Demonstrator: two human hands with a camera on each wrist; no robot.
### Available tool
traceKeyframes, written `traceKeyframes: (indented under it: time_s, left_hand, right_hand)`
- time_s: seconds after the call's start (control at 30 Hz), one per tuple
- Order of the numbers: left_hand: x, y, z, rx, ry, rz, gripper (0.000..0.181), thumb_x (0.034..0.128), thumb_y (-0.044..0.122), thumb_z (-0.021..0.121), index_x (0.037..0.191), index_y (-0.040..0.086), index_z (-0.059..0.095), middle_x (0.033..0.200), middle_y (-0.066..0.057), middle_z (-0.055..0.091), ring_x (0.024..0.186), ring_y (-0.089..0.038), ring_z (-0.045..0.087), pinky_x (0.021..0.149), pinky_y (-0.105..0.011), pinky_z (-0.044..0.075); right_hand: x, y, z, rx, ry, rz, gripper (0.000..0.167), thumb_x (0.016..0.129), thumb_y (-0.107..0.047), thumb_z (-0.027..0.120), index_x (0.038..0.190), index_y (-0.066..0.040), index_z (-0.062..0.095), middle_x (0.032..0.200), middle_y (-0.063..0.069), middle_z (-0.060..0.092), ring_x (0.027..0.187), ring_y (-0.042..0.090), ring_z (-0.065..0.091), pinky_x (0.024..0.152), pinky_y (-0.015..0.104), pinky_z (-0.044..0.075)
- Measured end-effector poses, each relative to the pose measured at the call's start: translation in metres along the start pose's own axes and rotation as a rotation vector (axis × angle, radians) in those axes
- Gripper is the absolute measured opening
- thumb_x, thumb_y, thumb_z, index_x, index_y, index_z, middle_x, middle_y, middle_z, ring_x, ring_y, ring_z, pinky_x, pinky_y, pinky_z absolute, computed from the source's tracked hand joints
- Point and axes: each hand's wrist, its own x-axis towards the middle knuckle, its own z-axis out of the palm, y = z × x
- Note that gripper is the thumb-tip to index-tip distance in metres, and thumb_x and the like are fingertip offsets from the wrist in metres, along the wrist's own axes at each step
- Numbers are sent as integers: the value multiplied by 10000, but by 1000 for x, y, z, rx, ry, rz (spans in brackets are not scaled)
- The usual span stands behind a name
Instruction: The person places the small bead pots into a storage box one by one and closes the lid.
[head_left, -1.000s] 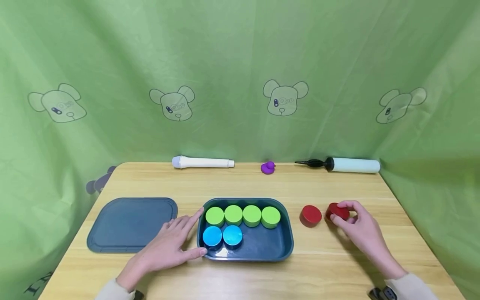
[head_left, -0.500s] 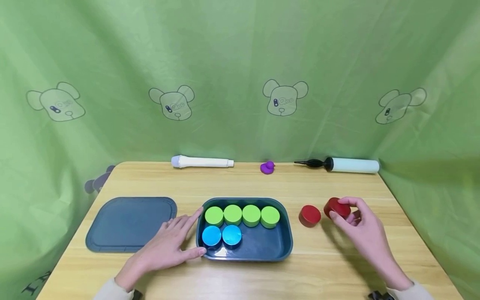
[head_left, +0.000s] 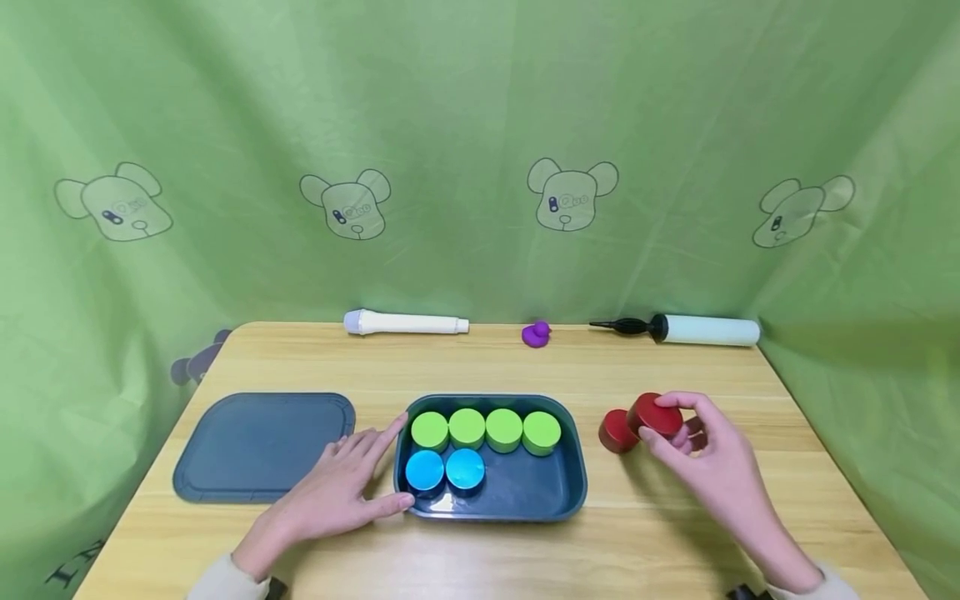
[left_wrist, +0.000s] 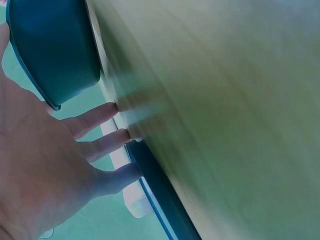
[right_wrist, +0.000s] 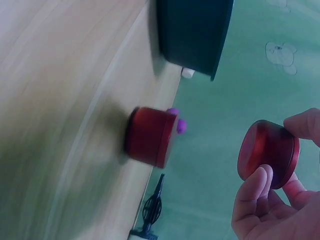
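Note:
My right hand [head_left: 712, 454] pinches a red round tin [head_left: 652, 415] between thumb and fingers. In the right wrist view the held red tin hangs tilted, well off the wooden table. A second red tin [head_left: 616, 433] stands on the table just left of it and is partly covered in the head view. The dark blue rectangular box [head_left: 525, 492] holds a back row of several green tins [head_left: 504, 428] and two blue tins [head_left: 465, 471] at front left. Along the box's left wall rests my left hand [head_left: 333, 496], its index finger and thumb straight against the rim.
A flat dark blue lid [head_left: 258, 450] lies left of the box, partly under the left fingers' line of sight. Along the back edge lie a white toy microphone [head_left: 408, 324], a purple duck [head_left: 536, 334] and a hand pump [head_left: 708, 330]. A green curtain [head_left: 465, 100] encloses the table.
My right hand has lifted the red tin off the table and carried it left, so it now overlaps the other red tin in view. The left hand has stayed in place.

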Motion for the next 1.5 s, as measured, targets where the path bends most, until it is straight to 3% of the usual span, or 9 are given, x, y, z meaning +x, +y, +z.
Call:
traceKeyframes:
  time_s: [0.27,0.63,0.9,1.2,1.5]
  left_hand:
    - [1,0,0,2,5,8,989,995,783,583,1768,403,99,1679,-135,445,1553,-432,378,1180,-825,213]
    - [1,0,1,11,2,13,998,990,797,573,1771,390,103,1679,-141,448,1552,-438,379,1180,-821,221]
    - [0,1,-1,8,2,11,994,994,788,578,1772,385,108,1679,-137,449,1553,-442,374,1184,-822,210]
    - [0,0,-1,5,9,12,993,994,783,585,1772,381,116,1669,-147,456,1546,-440,386,1178,-826,216]
    - [1,0,-1,5,6,9,995,993,786,583,1770,397,100,1674,-156,449,1551,-445,376,1178,-830,208]
  right_hand:
    - [-2,-18,15,32,-19,-31,418,922,-176,920,1284,-172,710,978,53,675,798,178,618,651,223,529]
    - [-6,-35,35,71,-90,-94,418,893,-139,940,1242,-188,715,909,10,668,781,194,618,656,245,540]
    - [-11,-40,57,93,-188,-125,414,883,-138,945,1216,-225,715,883,-42,668,768,152,639,667,312,573]
    - [-10,-47,84,70,-271,-147,424,868,-162,960,1197,-224,701,819,-65,625,728,109,615,643,278,547]
    - [-9,-57,98,-32,-358,-191,407,872,-231,959,1165,-226,676,814,-96,597,717,76,580,638,249,520]
